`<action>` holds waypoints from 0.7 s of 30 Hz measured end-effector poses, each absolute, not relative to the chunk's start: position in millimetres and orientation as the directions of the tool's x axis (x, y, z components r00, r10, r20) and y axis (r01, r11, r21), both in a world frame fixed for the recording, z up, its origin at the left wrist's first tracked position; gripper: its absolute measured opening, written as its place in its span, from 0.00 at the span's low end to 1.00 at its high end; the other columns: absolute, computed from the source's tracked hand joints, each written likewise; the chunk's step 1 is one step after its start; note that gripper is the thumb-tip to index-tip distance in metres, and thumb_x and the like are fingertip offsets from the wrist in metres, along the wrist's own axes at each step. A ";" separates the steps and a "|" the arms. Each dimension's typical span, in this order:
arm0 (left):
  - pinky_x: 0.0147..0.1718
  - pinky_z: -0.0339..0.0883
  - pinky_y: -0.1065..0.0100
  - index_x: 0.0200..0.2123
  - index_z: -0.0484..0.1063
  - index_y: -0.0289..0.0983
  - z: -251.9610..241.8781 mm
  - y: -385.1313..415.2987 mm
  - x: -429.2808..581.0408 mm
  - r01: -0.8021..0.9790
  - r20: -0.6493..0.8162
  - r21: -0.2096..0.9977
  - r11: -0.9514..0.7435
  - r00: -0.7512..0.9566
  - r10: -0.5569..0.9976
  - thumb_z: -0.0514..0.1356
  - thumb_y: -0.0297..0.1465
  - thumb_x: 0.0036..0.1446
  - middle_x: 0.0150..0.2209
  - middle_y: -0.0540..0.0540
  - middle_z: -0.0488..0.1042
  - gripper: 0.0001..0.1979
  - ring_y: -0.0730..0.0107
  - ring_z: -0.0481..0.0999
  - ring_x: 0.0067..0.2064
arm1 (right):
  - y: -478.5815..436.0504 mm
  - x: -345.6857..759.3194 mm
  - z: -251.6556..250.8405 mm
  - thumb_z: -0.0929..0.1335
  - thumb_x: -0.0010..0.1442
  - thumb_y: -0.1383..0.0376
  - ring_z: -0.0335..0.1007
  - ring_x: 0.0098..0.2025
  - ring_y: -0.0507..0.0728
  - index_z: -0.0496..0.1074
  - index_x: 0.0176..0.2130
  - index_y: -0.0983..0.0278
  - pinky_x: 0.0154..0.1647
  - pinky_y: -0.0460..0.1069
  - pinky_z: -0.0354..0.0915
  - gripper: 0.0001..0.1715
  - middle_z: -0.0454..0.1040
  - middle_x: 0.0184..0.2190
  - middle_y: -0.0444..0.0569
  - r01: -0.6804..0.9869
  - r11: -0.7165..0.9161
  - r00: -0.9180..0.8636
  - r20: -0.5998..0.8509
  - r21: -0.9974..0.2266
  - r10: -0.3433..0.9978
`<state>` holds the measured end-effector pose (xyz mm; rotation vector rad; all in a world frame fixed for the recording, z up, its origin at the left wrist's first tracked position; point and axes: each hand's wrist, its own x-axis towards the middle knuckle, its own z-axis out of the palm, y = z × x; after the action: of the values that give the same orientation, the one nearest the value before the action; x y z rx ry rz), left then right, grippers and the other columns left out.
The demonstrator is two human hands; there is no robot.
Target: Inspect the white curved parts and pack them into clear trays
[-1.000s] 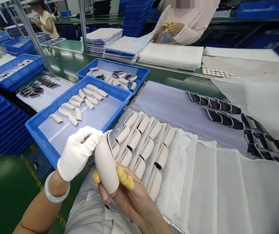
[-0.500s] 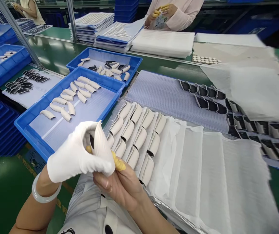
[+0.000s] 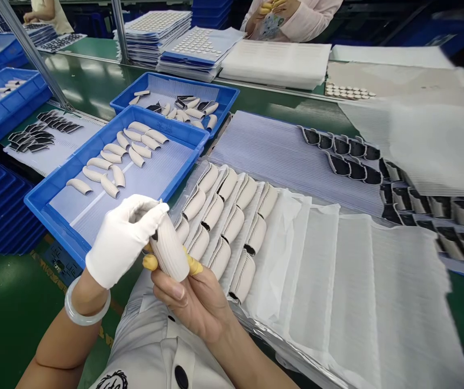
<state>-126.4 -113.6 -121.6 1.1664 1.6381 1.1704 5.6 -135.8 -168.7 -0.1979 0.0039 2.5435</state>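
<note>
In front of my body I hold a cream, ribbed, curved cover piece (image 3: 170,249) with a dark inside. My left hand (image 3: 120,237), in a white glove, pinches its upper end. From below, my right hand (image 3: 195,300) grips the lower end; yellow finger cots cover some of its fingertips. Just right of my hands, rows of similar cream pieces (image 3: 232,224) lie between folds of white sheet. Beyond my left hand, a blue tray (image 3: 59,232) holds several more cream curved pieces (image 3: 110,186) on a ribbed liner.
A second blue tray (image 3: 134,86) behind holds cream and dark pieces. Folded white sheet (image 3: 349,281) spreads to the right, with rows of dark-lined pieces (image 3: 345,146) beyond. A metal post (image 3: 33,54) rises at left. Across the bench, a co-worker's sleeve (image 3: 313,21) shows behind stacked sheets (image 3: 272,62).
My left hand has shifted from wrapping around the cream piece's side to pinching its top end. The piece's outer ribbed face now shows more. My right hand keeps its grip.
</note>
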 end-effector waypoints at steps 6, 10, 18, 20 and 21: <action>0.30 0.66 0.75 0.35 0.75 0.39 -122.5 -114.9 -129.1 0.202 -0.098 0.968 0.146 -0.231 0.968 0.64 0.42 0.52 0.33 0.50 0.75 0.13 0.71 0.73 0.34 | -136.8 5.5 -175.2 0.69 0.59 0.59 0.56 0.21 0.46 0.74 0.42 0.68 0.22 0.42 0.55 0.16 0.74 0.33 0.48 -0.556 -0.829 -0.820 -0.124 -0.062 0.559; 0.25 0.64 0.74 0.39 0.77 0.39 -121.7 -116.7 -132.8 0.229 -0.141 0.956 0.185 -0.194 0.971 0.64 0.41 0.52 0.34 0.47 0.76 0.14 0.72 0.71 0.31 | -136.5 8.0 -179.6 0.70 0.56 0.53 0.67 0.24 0.49 0.73 0.40 0.69 0.23 0.44 0.59 0.21 0.75 0.33 0.49 -0.584 -0.795 -0.784 -0.137 -0.166 0.605; 0.30 0.70 0.69 0.42 0.77 0.39 -131.1 -112.8 -131.5 0.386 -0.193 0.899 0.207 -0.075 0.978 0.62 0.44 0.52 0.36 0.44 0.76 0.18 0.66 0.72 0.33 | -127.0 40.4 -185.4 0.74 0.48 0.60 0.73 0.23 0.53 0.67 0.42 0.66 0.23 0.44 0.62 0.24 0.73 0.28 0.45 -0.528 -0.649 -0.667 -0.205 -0.547 0.716; 0.32 0.72 0.67 0.41 0.77 0.41 -132.9 -109.0 -131.2 0.471 -0.163 0.862 0.189 -0.096 0.982 0.62 0.46 0.51 0.37 0.45 0.77 0.19 0.64 0.73 0.33 | -121.3 58.6 -189.1 0.75 0.47 0.60 0.73 0.23 0.52 0.66 0.43 0.66 0.22 0.44 0.61 0.26 0.73 0.29 0.45 -0.486 -0.613 -0.623 -0.244 -0.623 0.743; 0.32 0.72 0.66 0.41 0.78 0.43 -134.3 -106.8 -131.8 0.507 -0.135 0.844 0.175 -0.115 0.984 0.61 0.47 0.50 0.36 0.46 0.77 0.19 0.63 0.74 0.33 | -117.5 69.8 -190.7 0.75 0.47 0.60 0.73 0.23 0.52 0.66 0.43 0.66 0.21 0.44 0.61 0.27 0.73 0.30 0.45 -0.463 -0.587 -0.592 -0.261 -0.664 0.762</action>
<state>-131.8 -106.8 -134.3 1.4234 1.7268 0.8336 69.8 -117.5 -190.7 -0.6988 -0.7111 2.1863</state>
